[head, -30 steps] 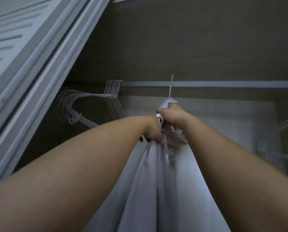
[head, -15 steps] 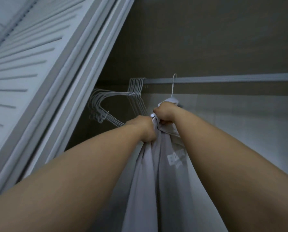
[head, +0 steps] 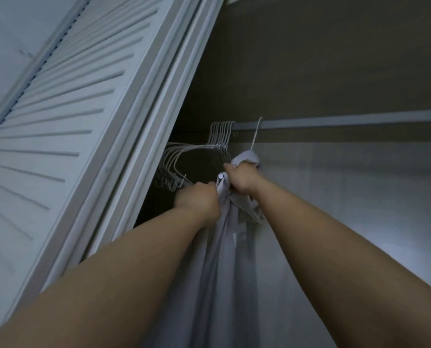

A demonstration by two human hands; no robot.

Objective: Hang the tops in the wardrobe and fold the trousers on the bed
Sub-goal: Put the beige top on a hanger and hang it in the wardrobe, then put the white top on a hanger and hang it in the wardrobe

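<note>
Both arms are reaching up into the wardrobe (head: 334, 59). Left hand (head: 199, 202) is gripping the pale grey top (head: 224, 272) w/ fingers curled tight round bunched fabric just below the neck area; a small rounded white bit, maybe a button or hanger end, is poking out above its knuckles, can't tell which. Right hand (head: 243, 178) is clamped on the same garment higher up, fingers closed over the fabric at the collar, a fold of cloth sticking out above the fist. The 2 hands are sitting close together, nearly touching, left slightly lower. The top is hanging down between the forearms in long folds, its upper end on a thin wire hanger (head: 255, 133) whose hook is reaching up to the rail (head: 347, 121); whether the hook is over the rail or just at it isn't clear. A pale rectangular label is showing on the cloth below the hands, writing too small to read. A bunch of empty white wire hangers (head: 196, 151) is hanging on the rail's left end, beside the left hand. Louvred white door (head: 66, 116) is filling the left side.
</note>
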